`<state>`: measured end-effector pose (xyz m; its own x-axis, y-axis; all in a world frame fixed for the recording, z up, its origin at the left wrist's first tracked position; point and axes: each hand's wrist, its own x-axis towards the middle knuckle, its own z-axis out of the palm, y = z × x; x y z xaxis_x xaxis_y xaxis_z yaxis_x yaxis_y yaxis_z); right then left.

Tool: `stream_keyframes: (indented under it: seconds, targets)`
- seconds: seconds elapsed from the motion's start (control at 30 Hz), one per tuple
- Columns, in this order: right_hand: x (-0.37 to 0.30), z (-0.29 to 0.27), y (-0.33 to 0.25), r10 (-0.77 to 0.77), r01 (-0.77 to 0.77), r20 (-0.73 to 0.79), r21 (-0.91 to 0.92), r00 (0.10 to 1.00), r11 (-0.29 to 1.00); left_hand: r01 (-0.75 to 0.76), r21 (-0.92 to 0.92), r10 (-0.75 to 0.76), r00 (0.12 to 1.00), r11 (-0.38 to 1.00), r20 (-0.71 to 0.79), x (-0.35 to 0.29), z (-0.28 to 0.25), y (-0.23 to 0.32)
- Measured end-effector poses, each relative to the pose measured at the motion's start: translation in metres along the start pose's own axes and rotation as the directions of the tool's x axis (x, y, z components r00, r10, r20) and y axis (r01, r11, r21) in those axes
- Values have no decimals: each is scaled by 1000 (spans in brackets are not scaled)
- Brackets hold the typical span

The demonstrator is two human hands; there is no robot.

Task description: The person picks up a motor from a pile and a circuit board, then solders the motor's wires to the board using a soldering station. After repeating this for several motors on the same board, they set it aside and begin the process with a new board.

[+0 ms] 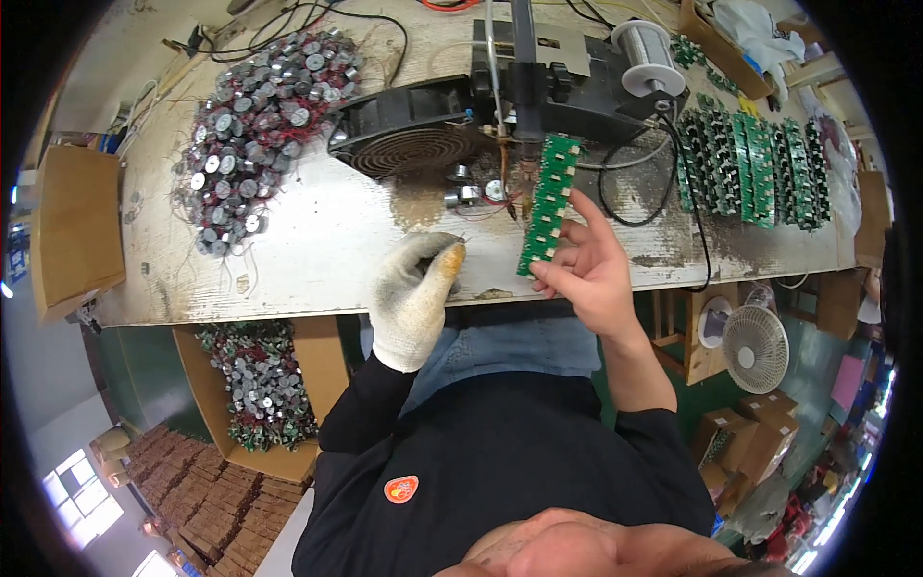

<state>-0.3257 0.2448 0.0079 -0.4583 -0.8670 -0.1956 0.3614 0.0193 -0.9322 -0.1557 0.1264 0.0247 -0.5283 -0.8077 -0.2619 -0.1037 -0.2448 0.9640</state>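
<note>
My right hand (598, 274), bare, grips a long green circuit board strip (550, 207) by its near end, thumb on one side and fingers along the edge. Small white connectors line the strip, which stands tilted beside the soldering tip (527, 178). My left hand (411, 293) wears a white knit glove with a yellow-stained thumb. Its thumb and forefinger are pinched together; a thin wire-like end shows at the tips, too small to name. Beyond this hand, a few small round metal motors (468, 194) with red wires lie near the soldering tip.
A heap of wired motors (260, 125) covers the table's left. A black fan (409, 135) stands behind my hands; a solder spool (646, 58) sits at back right. Rows of green boards (755, 168) lie far right. Black cables (687, 202) cross the table. Below left is an open carton (327, 361).
</note>
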Motion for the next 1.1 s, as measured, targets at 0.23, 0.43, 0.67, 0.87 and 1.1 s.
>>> stream_keyframes:
  seconds: [0.23, 0.43, 0.67, 0.87, 1.1]
  targets:
    - [-5, 6, -4, 15, -15, 26, 16, 1000, 1000, -157, 259, 123, 982, 953, 141, 13, 9, -11]
    - [-6, 7, 0, 0, -2, 37, 52, 999, 999, 63, 101, -80, 981, 993, 175, 17, 22, 3]
    - [-8, 6, -1, 3, -8, 69, 68, 998, 998, 132, -48, -120, 975, 990, 189, 22, 24, -4]
    - [-4, 6, 1, -11, 6, 56, 82, 998, 997, 123, -50, -114, 981, 991, 160, 24, 28, -1]
    - [-1, 8, -1, -21, 17, 58, 83, 998, 996, 105, 3, -104, 985, 995, 137, 28, 28, 4]
